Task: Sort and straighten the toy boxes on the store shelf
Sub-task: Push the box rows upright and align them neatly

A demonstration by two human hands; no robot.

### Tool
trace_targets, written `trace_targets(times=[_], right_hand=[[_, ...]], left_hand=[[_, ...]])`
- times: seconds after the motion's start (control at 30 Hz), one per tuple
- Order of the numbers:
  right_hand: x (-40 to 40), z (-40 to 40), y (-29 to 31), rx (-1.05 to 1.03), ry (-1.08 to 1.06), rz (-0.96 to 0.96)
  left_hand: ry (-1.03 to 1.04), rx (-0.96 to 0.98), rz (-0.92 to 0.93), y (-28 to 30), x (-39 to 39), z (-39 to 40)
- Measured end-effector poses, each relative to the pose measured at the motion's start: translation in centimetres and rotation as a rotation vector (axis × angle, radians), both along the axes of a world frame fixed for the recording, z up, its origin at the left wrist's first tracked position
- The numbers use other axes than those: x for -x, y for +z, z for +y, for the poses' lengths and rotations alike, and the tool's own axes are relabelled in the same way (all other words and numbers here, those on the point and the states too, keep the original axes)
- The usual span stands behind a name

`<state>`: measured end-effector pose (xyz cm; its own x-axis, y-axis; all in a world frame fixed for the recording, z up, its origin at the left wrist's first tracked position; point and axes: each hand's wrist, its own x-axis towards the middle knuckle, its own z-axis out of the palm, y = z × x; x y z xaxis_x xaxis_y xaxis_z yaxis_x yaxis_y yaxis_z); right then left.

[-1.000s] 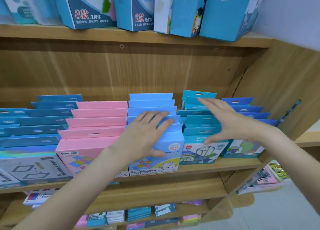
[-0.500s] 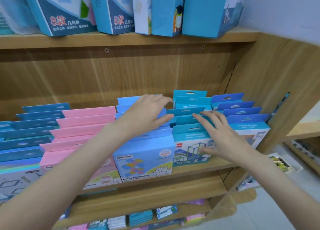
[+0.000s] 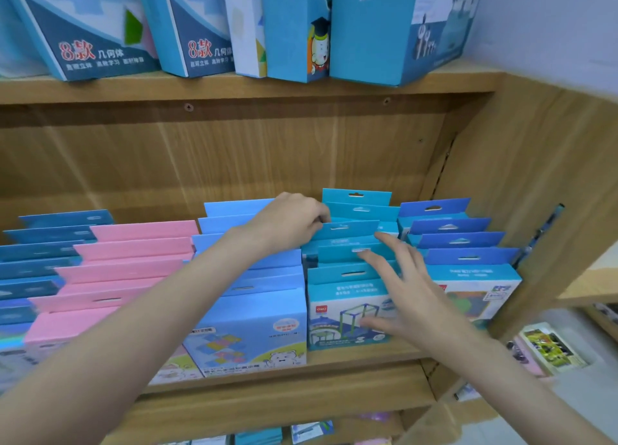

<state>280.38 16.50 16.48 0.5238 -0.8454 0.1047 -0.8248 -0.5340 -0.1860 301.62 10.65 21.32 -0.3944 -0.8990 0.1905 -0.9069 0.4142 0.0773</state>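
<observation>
Rows of flat toy boxes stand front to back on the middle shelf (image 3: 334, 361): pink boxes (image 3: 110, 270), light blue boxes (image 3: 254, 314), teal boxes (image 3: 344, 297) and darker blue boxes (image 3: 468, 257). My left hand (image 3: 291, 223) reaches across the light blue row and pinches the hang tab of a teal box (image 3: 347, 230) in the middle of its row. My right hand (image 3: 401, 294) lies with fingers spread over the front teal boxes, thumb against the front face.
Tall blue boxes (image 3: 364, 33) stand on the upper shelf. A wooden side panel (image 3: 521, 190) closes the shelf at the right. Dark blue boxes (image 3: 43, 244) fill the far left. More packs lie on the shelf below (image 3: 267, 434) and at the lower right (image 3: 548, 347).
My left hand has moved right from the light blue row to the teal row and closed on a tab. My right hand has come down onto the front teal boxes. The view has shifted right.
</observation>
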Motion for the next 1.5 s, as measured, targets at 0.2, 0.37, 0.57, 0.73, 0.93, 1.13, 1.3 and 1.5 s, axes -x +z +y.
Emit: trace_targets(times=[0.2, 0.37, 0.57, 0.73, 0.93, 1.13, 1.3, 1.5], right_hand=[[0.3, 0.6, -0.2, 0.016, -0.037, 0.028], [0.3, 1.1, 0.1, -0.046, -0.041, -0.096], [-0.2, -0.2, 2.9, -0.153, -0.042, 0.036], [-0.5, -1.8, 4.6, -0.184, 0.055, 0.228], [-1.1, -2.6, 4.6, -0.214, 0.120, 0.258], [-0.1, -2.9, 4.4, -0.275, 0.190, 0.167], [0.4, -2.9, 4.6, -0.326, 0.218, 0.154], [-0.1, -2.4, 4.3, -0.264, 0.157, 0.146]], left_hand=[[-0.047, -0.075, 0.064, 0.3, 0.3, 0.0], [-0.087, -0.233, 0.063, 0.9, 0.1, 0.0], [-0.117, -0.161, 0.213, 2.3, -1.8, 3.3], [-0.120, -0.154, 0.122, 1.4, -4.5, 8.8], [-0.018, 0.112, -0.338, -1.9, -5.3, 11.5], [-0.016, 0.250, -0.280, -2.7, -5.1, 11.4], [-0.048, 0.286, -0.277, -2.7, -5.5, 11.3], [-0.054, 0.282, -0.276, -2.7, -5.6, 10.9]])
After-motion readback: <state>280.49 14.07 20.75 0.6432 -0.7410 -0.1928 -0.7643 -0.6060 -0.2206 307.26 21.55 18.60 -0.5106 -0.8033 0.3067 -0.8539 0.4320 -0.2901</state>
